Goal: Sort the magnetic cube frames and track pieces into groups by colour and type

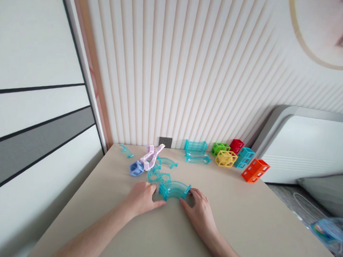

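A clear teal curved track piece (174, 189) lies on the beige table (241, 220) between my two hands. My left hand (143, 198) rests flat at its left end, fingertips touching it. My right hand (201, 211) touches its right end with fingers spread. Just behind the curve sit a teal connector frame (158, 176), another teal curved piece (166, 161), a blue cube (136, 168) and a pale pink track piece (151, 156) leaning upward.
Stacked teal straight tracks (196, 151) stand by the ribbed wall. Green (220, 148), red (236, 145), yellow (226, 158), teal (244, 157) and orange (255, 170) open cubes cluster at the back right. A small teal piece (126, 150) lies far left. A plastic bag (331, 231) lies off the table's right edge.
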A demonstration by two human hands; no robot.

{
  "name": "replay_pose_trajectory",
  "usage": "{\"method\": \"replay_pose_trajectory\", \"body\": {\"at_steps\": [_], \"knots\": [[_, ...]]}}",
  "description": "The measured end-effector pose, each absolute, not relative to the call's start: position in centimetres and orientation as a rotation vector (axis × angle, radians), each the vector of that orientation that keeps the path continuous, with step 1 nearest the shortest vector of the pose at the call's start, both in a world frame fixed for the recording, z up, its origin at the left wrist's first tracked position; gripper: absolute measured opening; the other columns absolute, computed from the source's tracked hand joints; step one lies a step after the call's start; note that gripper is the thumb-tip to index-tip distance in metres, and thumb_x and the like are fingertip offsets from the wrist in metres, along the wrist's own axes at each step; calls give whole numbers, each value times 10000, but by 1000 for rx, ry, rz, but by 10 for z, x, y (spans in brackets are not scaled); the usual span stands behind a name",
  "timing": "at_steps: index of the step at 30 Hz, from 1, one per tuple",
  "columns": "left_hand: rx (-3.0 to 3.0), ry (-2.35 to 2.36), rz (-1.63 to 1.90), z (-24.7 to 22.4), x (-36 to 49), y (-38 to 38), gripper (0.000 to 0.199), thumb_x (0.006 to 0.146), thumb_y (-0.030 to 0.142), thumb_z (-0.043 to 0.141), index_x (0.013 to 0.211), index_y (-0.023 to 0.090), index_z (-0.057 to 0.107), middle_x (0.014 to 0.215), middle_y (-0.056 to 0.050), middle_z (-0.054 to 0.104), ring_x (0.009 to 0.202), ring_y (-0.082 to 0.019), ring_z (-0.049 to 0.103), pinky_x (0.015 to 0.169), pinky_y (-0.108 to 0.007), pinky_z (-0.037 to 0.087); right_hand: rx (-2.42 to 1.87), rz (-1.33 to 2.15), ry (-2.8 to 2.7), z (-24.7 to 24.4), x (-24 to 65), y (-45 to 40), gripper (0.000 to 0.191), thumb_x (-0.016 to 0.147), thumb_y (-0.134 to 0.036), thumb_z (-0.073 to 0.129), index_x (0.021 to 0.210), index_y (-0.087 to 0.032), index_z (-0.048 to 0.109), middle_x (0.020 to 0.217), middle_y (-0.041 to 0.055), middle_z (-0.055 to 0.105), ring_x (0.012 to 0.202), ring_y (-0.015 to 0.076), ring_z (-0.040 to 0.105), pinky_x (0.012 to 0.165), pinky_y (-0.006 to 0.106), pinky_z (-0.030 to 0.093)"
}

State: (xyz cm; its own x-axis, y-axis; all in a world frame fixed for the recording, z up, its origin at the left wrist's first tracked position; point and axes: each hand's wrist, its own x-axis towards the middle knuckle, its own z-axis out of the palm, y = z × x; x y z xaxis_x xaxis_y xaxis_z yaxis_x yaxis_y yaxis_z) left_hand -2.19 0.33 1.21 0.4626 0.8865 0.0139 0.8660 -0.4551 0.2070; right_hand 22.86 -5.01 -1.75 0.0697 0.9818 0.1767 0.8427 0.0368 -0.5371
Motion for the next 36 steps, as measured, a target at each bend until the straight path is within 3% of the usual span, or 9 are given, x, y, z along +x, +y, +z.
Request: {"method": "replay_pose_trajectory", "body": {"at_steps": [10, 36], "knots": [[2515, 1550, 163, 13, -22, 4, 534, 800, 709, 587, 865, 198, 727, 859, -113, 783, 859, -316, 733, 748, -359, 507, -1781, 420, -1725, -17, 264, -32, 312, 848, -408, 642, 1080, -204, 684, 1100, 80, 717, 960, 253, 696, 887, 354, 532], [2494, 1559, 200, 9, -23, 4, 478, 800, 688, 628, 856, 222, 715, 773, -54, 771, 805, -278, 734, 711, -327, 486, -1811, 332, -1586, -33, 360, 43, 431, 771, -500, 659, 1018, -150, 702, 1006, 142, 739, 880, 286, 724, 824, 383, 566]]}}
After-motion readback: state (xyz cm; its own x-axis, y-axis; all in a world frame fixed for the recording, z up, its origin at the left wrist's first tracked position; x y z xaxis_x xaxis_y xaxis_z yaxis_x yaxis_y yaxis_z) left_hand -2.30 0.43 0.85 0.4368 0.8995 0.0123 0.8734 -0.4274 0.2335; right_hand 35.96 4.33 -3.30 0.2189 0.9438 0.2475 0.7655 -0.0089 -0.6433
